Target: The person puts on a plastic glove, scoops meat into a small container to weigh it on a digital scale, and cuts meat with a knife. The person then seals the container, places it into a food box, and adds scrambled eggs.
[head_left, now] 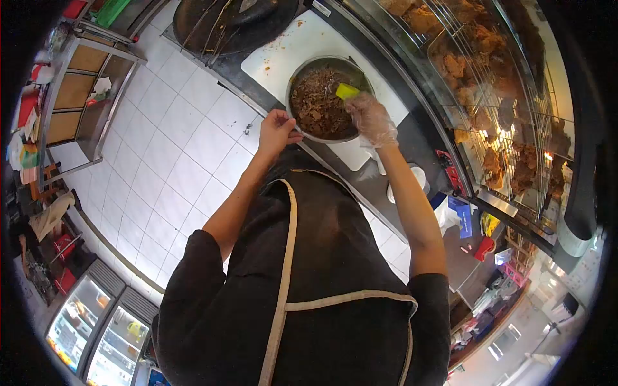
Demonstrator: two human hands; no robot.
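Note:
A round metal bowl (291,96) stands on a white cutting board (270,61), filled with dark brown shredded food (315,103). My bare left hand (279,130) pinches the bowl's near-left rim between thumb and fingers. Over the bowl's right side, my right hand (372,119) wears a clear plastic glove and is closed on a flat yellow-green tool (347,91), perhaps a scraper. Its flat end points left over the food; its grip is hidden in my fingers. Brown crumbs lie on the board's upper left.
A large dark round pan (225,22) sits beyond the board at upper left. Along the counter's far side runs a lit glass case (476,77) with fried pieces on racks. White tiled floor (174,135) lies left. A red-handled item (450,172) rests at right.

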